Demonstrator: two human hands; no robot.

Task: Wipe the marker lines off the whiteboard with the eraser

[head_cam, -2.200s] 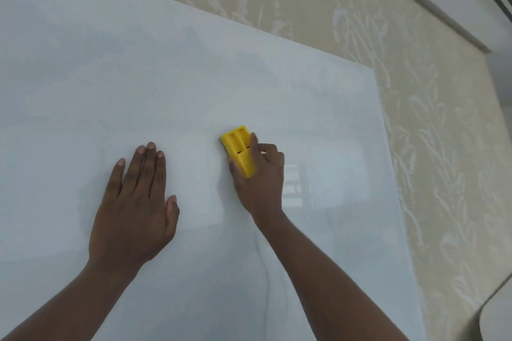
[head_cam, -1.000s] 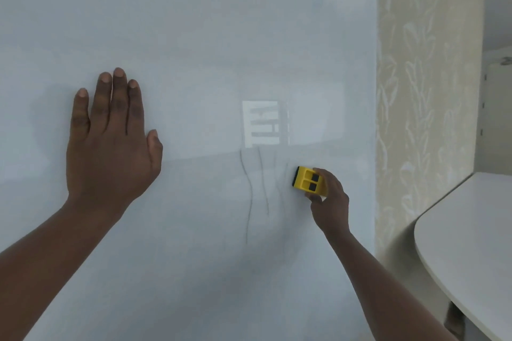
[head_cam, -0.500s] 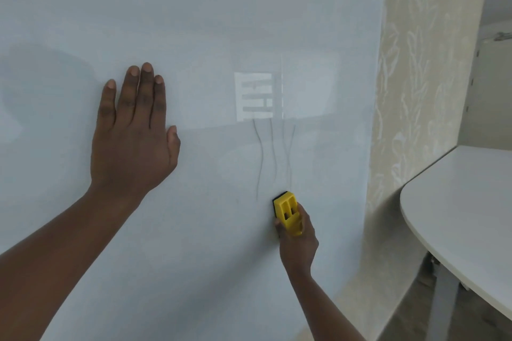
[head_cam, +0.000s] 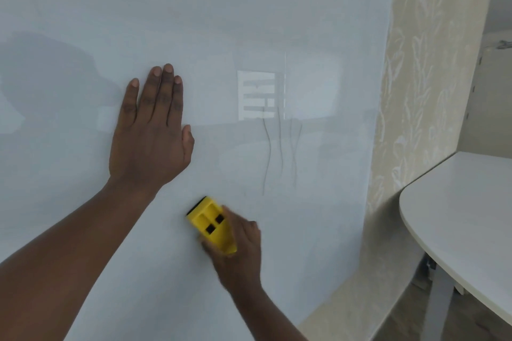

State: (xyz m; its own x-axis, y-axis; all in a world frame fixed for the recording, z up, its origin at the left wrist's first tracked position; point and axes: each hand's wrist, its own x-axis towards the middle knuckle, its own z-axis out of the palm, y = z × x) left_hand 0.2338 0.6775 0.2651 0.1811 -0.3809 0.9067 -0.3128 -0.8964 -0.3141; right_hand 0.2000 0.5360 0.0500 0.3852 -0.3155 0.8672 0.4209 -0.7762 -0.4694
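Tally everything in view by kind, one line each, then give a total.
Hands: 2, left flat on the board, right with its grip on the eraser
Eraser: 1
Whiteboard: 1
Table: 1
Marker lines: about 4, faint
Total: about 9

Beige leaf-patterned wall [head_cam: 421, 91], rounded white table [head_cam: 465, 219] at right, soft daylight

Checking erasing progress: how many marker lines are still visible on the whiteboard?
4 thin marker lines hang side by side just below the bright reflection, up and right of the eraser in the right hand. Fainter traces may escape the glare.
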